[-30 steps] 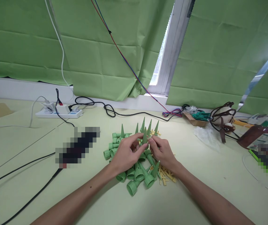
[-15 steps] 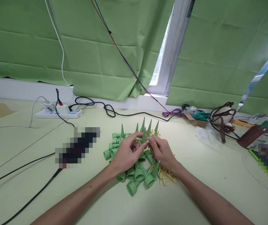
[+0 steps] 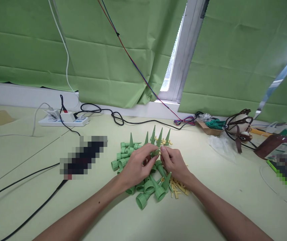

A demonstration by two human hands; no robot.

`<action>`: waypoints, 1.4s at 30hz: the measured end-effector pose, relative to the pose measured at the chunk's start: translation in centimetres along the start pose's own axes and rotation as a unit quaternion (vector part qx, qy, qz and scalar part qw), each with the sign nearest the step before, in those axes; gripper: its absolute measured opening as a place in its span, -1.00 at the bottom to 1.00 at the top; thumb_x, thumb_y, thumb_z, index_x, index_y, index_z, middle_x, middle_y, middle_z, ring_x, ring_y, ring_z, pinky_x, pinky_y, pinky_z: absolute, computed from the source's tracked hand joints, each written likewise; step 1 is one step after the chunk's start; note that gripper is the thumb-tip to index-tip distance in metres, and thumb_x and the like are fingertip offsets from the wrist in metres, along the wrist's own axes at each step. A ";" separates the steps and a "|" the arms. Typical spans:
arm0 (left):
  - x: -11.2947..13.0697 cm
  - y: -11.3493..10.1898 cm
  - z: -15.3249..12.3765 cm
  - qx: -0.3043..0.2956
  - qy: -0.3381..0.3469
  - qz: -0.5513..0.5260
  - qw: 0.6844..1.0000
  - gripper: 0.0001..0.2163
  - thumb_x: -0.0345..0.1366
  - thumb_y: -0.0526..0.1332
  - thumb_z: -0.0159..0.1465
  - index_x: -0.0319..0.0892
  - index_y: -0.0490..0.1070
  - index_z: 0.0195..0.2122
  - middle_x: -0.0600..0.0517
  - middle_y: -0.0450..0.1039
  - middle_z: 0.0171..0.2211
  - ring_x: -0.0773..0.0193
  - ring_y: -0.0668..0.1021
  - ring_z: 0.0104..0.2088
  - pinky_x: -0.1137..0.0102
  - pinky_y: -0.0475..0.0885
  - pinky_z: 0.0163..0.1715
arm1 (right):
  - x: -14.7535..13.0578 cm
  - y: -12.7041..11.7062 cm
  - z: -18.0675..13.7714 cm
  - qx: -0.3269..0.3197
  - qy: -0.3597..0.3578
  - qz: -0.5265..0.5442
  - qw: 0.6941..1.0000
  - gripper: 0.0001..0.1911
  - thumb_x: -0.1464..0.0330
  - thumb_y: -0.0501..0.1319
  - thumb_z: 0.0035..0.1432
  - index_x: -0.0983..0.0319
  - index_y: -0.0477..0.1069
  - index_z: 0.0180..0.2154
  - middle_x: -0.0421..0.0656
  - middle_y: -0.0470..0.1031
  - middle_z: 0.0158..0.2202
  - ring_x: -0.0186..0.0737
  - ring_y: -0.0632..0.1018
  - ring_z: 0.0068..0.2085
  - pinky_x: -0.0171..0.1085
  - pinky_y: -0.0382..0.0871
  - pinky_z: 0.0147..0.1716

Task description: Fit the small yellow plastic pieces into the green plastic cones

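My left hand point(image 3: 136, 165) is closed on a green plastic watering spike point(image 3: 155, 153), whose body is partly hidden by the fingers. Close against it, my right hand point(image 3: 175, 163) pinches a small yellow plastic valve point(image 3: 159, 153) at the spike's side; I cannot tell how far it sits in. Beneath and around both hands lies a pile of green spikes point(image 3: 141, 201) with hollow round ends. Several others stand point up behind, among them a tall spike point(image 3: 131, 141). Loose yellow valves point(image 3: 178, 189) are scattered under my right forearm, and more yellow pieces point(image 3: 167, 142) lie behind my hands.
A white power strip point(image 3: 63, 121) with plugs and a black cable point(image 3: 143, 122) lie along the back wall. A blurred-out dark object point(image 3: 85, 157) is on the left. To the right are a clear plastic bag point(image 3: 222, 145), a small cardboard box point(image 3: 210, 129) and a brown item point(image 3: 271, 146).
The spike in my left hand has tipped from upright, so its point no longer rises above the fingers. Both hands stay close together in nearly the same place.
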State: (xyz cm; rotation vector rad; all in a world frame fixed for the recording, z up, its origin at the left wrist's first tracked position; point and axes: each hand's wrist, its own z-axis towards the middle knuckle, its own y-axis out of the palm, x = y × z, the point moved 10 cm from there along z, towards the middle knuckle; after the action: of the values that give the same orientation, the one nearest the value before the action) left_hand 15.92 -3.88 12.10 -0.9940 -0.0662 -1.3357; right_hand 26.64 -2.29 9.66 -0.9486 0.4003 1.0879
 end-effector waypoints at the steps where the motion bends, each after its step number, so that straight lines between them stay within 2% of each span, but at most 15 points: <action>1: 0.0 0.0 0.0 0.001 -0.003 0.002 1.000 -0.86 -0.41 0.11 0.35 -0.13 0.35 -0.09 0.09 0.36 -0.32 0.43 0.32 -0.49 0.51 0.30 -0.46 | 0.0 0.0 0.0 0.001 -0.002 -0.002 1.000 -0.56 0.26 -0.06 0.41 0.20 0.11 -0.56 -0.30 0.15 -0.64 -0.38 0.22 -0.59 -0.31 0.08 -0.52; 9: -0.6 -1.0 0.0 0.051 -0.046 -0.020 0.997 -0.88 -0.34 0.17 0.31 -0.12 0.31 -0.13 0.03 0.29 -0.16 0.46 0.41 -0.47 0.52 0.34 -0.54 | 0.3 -0.9 -0.1 0.035 0.015 -0.001 0.999 -0.58 0.23 -0.05 0.41 0.20 0.16 -0.52 -0.29 0.20 -0.61 -0.38 0.24 -0.58 -0.33 0.11 -0.52; 13: -1.2 -1.2 0.0 0.062 -0.080 -0.039 0.994 -0.93 -0.28 0.14 0.34 -0.15 0.29 -0.23 0.05 0.31 -0.28 0.41 0.41 -0.46 0.51 0.31 -0.55 | 0.8 -1.4 -0.2 0.055 0.027 0.009 0.998 -0.59 0.20 -0.05 0.41 0.19 0.16 -0.50 -0.30 0.19 -0.61 -0.37 0.24 -0.58 -0.34 0.12 -0.53; 18: -2.4 -0.6 0.0 0.030 -0.142 -0.084 0.986 -0.67 -0.13 0.02 0.40 -0.19 0.28 -0.46 0.12 0.22 -0.56 0.39 0.31 -0.55 0.46 0.24 -0.54 | 0.8 -1.6 -0.2 0.062 0.020 0.014 0.998 -0.60 0.20 -0.06 0.41 0.18 0.14 -0.49 -0.30 0.19 -0.60 -0.36 0.26 -0.56 -0.34 0.15 -0.52; 20: -2.9 -0.2 -0.1 0.011 -0.168 -0.096 0.981 -0.60 -0.08 0.00 0.41 -0.20 0.28 -0.51 0.13 0.19 -0.61 0.39 0.27 -0.59 0.45 0.20 -0.56 | 0.5 -1.5 -0.1 0.054 0.010 0.005 0.998 -0.60 0.20 -0.06 0.41 0.18 0.14 -0.49 -0.29 0.21 -0.59 -0.36 0.27 -0.55 -0.34 0.15 -0.51; 24: -3.3 0.3 -0.2 -0.011 -0.195 -0.105 0.975 -0.58 -0.03 0.06 0.36 -0.20 0.26 -0.55 0.16 0.12 -0.66 0.40 0.22 -0.62 0.45 0.15 -0.59 | 0.0 -1.2 -0.1 0.031 0.001 -0.002 1.000 -0.60 0.19 -0.06 0.42 0.19 0.17 -0.47 -0.28 0.24 -0.58 -0.35 0.28 -0.55 -0.34 0.16 -0.50; 26: -3.3 0.2 -0.1 -0.012 -0.195 -0.101 0.976 -0.60 -0.03 0.10 0.33 -0.20 0.27 -0.54 0.16 0.12 -0.66 0.40 0.22 -0.62 0.45 0.15 -0.60 | 0.0 -1.1 -0.1 0.023 0.004 0.003 1.000 -0.60 0.18 -0.07 0.42 0.19 0.18 -0.47 -0.28 0.24 -0.58 -0.35 0.27 -0.55 -0.34 0.16 -0.50; 33: -2.5 -0.3 0.1 -0.012 -0.162 -0.061 0.985 -0.72 -0.12 0.14 0.32 -0.20 0.36 -0.44 0.10 0.33 -0.51 0.36 0.34 -0.51 0.45 0.25 -0.50 | -0.2 -0.8 -0.1 0.005 0.001 0.027 1.000 -0.61 0.16 -0.08 0.42 0.19 0.18 -0.44 -0.28 0.23 -0.56 -0.34 0.27 -0.54 -0.33 0.16 -0.50; 42: -1.2 -0.6 0.2 0.001 -0.085 0.019 0.996 -0.79 -0.15 0.18 0.32 -0.17 0.30 -0.34 0.11 0.28 -0.43 0.39 0.33 -0.49 0.44 0.28 -0.47 | 0.0 -0.7 -0.4 0.000 0.009 0.055 0.998 -0.61 0.13 -0.11 0.42 0.18 0.18 -0.40 -0.27 0.24 -0.54 -0.32 0.28 -0.52 -0.33 0.18 -0.50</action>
State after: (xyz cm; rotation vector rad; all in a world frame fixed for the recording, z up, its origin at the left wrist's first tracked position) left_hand 15.16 -2.74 11.89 -1.1005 -0.1772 -1.2137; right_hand 27.33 -2.69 9.78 -0.9459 0.4716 1.1798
